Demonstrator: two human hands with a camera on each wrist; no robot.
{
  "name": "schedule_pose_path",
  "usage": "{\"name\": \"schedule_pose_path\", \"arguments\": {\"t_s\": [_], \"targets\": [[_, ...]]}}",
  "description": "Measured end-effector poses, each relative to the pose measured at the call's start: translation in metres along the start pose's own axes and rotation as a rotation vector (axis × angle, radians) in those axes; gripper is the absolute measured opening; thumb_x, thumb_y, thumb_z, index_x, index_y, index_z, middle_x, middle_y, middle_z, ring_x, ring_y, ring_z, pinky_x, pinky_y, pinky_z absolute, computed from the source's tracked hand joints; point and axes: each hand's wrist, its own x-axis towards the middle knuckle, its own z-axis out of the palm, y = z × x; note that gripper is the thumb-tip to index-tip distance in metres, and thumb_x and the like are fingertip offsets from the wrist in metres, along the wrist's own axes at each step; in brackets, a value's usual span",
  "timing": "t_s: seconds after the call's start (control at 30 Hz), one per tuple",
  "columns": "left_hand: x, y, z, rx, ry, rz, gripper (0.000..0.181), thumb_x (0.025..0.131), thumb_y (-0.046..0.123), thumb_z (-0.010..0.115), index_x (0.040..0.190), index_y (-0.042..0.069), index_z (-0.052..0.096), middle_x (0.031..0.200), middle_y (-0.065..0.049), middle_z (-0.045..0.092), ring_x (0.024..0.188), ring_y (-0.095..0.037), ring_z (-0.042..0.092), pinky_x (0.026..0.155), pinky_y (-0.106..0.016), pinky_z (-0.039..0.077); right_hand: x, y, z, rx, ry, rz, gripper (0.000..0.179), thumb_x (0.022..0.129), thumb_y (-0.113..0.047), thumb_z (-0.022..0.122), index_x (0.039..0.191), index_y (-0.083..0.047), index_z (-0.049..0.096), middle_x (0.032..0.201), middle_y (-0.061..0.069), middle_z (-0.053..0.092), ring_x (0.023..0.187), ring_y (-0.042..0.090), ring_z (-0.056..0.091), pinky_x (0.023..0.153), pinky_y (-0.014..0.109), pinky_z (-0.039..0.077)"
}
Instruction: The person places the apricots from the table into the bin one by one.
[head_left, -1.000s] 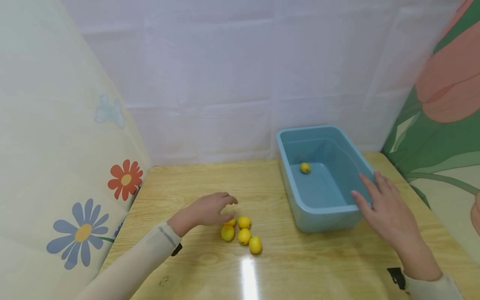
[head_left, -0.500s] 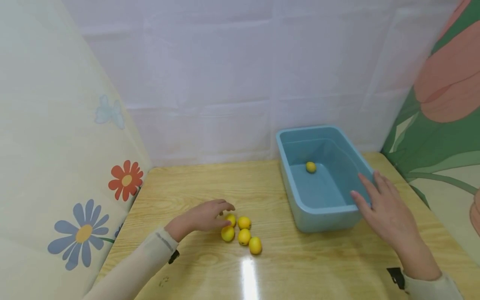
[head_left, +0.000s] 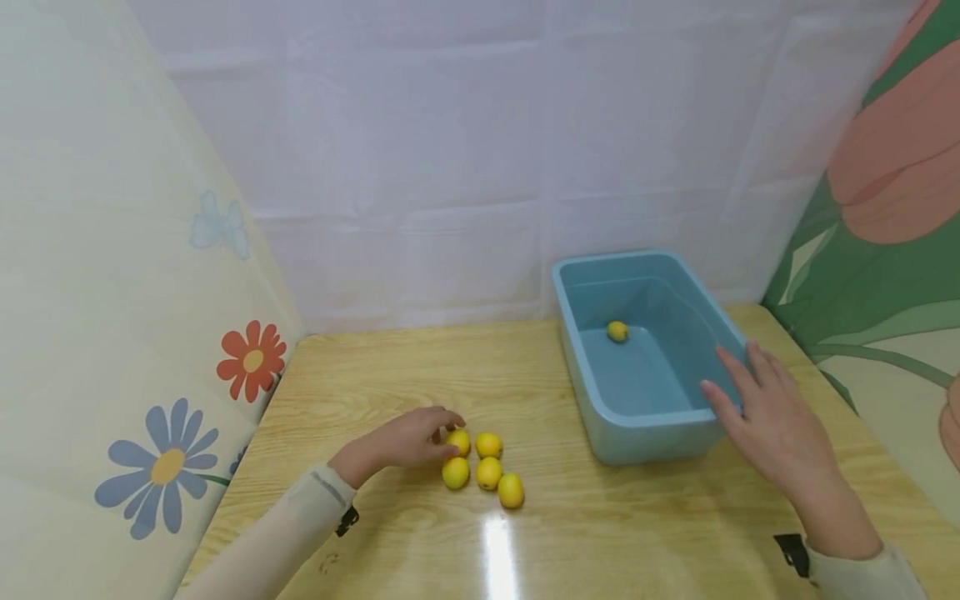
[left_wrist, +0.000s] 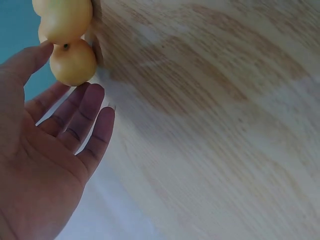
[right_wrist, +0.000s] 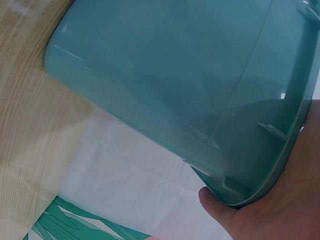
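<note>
Bracketing one yellow fruit (head_left: 461,442) with left hand (head_left: 407,438), on wooden table (head_left: 375,358) beside four more fruits (head_left: 489,473).
Showing thumb and fingers loosely parted around it, with nothing clasped. Resting right hand (head_left: 783,435), loosely spread, at near-right rim of blue bin (head_left: 651,439).

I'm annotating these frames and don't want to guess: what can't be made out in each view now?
Head: the inner face of the near wall of the blue tub, hidden by its rim.
Left wrist: the tops of the upper yellow fruits, cut off by the top edge.
Right wrist: much of the right hand, cut off by the right and bottom edges.
</note>
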Motion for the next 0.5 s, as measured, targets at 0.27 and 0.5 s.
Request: {"name": "schedule_pose_path", "arguments": {"t_s": [0.27,0.5], "targets": [[0.0019,-0.0048,0.0046,0.020,0.005,0.004,0.044,0.099,0.036,0.066,0.133,0.009,0.062,0.117,-0.005,0.066,0.100,-0.017,0.061,0.086,-0.039,0.053,0.0004,0.0009,0.0008,-0.001,0.005,0.002,0.067,0.108,-0.047,0.038,0.159,-0.006,0.028,0.161,0.036,0.012,0.147,0.056,0.012,0.110,0.074,0.019],[0.0021,-0.0063,0.0066,-0.020,0.021,-0.017,0.044,0.099,0.039,0.066,0.134,0.012,0.062,0.114,-0.003,0.066,0.096,-0.014,0.061,0.084,-0.037,0.053,0.0008,0.0019,0.0016,0.001,0.008,0.004,0.067,0.108,-0.048,0.039,0.159,-0.006,0.029,0.161,0.036,0.012,0.147,0.056,0.013,0.109,0.074,0.020]]}}
